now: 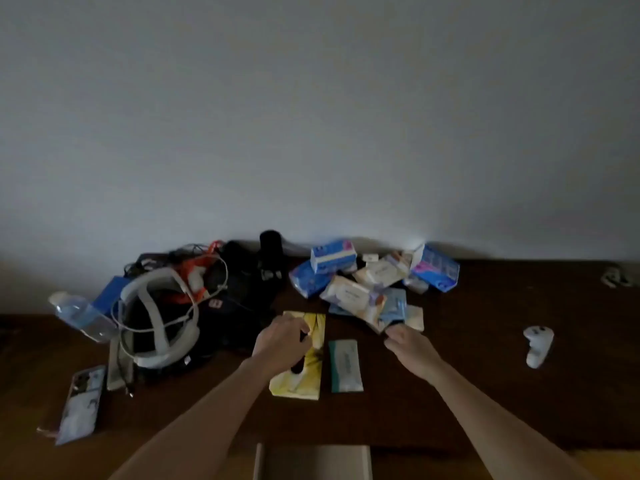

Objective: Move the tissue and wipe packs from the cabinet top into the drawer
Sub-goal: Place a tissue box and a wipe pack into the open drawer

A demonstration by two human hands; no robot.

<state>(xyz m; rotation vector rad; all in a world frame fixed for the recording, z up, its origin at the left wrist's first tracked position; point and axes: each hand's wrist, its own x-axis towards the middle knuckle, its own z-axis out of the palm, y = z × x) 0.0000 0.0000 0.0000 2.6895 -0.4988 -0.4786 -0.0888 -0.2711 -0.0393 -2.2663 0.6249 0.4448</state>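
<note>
Dark wood runs the width of the cabinet top where a person reaches with both bare arms toward a scatter of tissue and wipe packs, seen from a head-worn camera in dim light. The left hand lies on the yellow tissue pack, fingers curled over its upper half in what looks like the start of a grip; whether the thumb has closed under the edge cannot be told. The right hand reaches to the near edge of the heap of packs, fingertips hidden against a light blue pack, so its grasp cannot be read. A teal-and-white wipe pack lies flat between the two hands, just beside the yellow one. Further blue packs sit against the wall. The open drawer shows at the bottom edge, directly below the hands and apparently holding nothing yet, which suggests the job is near its start.

Soft packs of this kind likely buckle, so pinching each across its short width should give a firmer hold than grabbing a corner. Lifting clear before drawing back would avoid dragging the neighbouring teal pack off the edge. To the left, a tangle of cables, a white headset, a water bottle and a phone are not part of the job; a white controller rests well apart on the right.
</note>
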